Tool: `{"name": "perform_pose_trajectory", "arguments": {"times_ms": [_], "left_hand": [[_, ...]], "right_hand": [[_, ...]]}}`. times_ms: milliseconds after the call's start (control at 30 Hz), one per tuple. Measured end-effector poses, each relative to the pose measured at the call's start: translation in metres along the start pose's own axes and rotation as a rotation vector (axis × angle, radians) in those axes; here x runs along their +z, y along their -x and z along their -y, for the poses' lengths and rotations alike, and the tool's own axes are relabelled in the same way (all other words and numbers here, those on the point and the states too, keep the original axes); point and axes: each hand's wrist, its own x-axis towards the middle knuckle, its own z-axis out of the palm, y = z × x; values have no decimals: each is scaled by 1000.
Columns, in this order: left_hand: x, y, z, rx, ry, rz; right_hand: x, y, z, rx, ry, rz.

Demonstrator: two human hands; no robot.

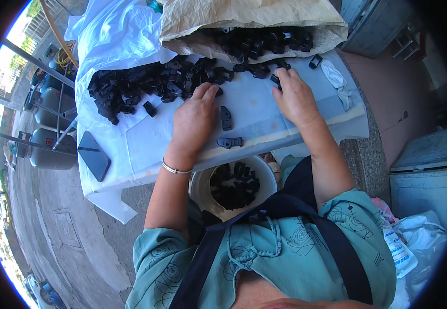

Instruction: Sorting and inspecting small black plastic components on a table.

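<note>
On the white-covered table, my left hand reaches to the edge of a heap of small black plastic parts. Its fingers are closed on a black plastic part, mostly hidden beneath them. My right hand pinches another black plastic part between thumb and fingers, just in front of the sack's mouth. Between my hands, one black part lies lengthwise toward me. A second part lies crosswise near the table's front edge.
An open beige woven sack spills more black parts at the back. Below the front edge stands a white bucket holding several black parts. A dark phone lies at the left, a white glove at the right. Metal cabinets stand beyond.
</note>
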Motion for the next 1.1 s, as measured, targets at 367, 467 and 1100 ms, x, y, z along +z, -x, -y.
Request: {"name": "perform_pose_trajectory", "arguments": {"times_ms": [367, 467, 1100], "left_hand": [[-13, 28, 0, 24, 200, -48], [-14, 32, 9, 93, 270, -17], [-18, 36, 12, -180, 332, 40]], "right_hand": [[-4, -3, -4, -203, -199, 45], [-5, 1, 11, -235, -231, 192], [-1, -2, 22, -255, -109, 251]]}}
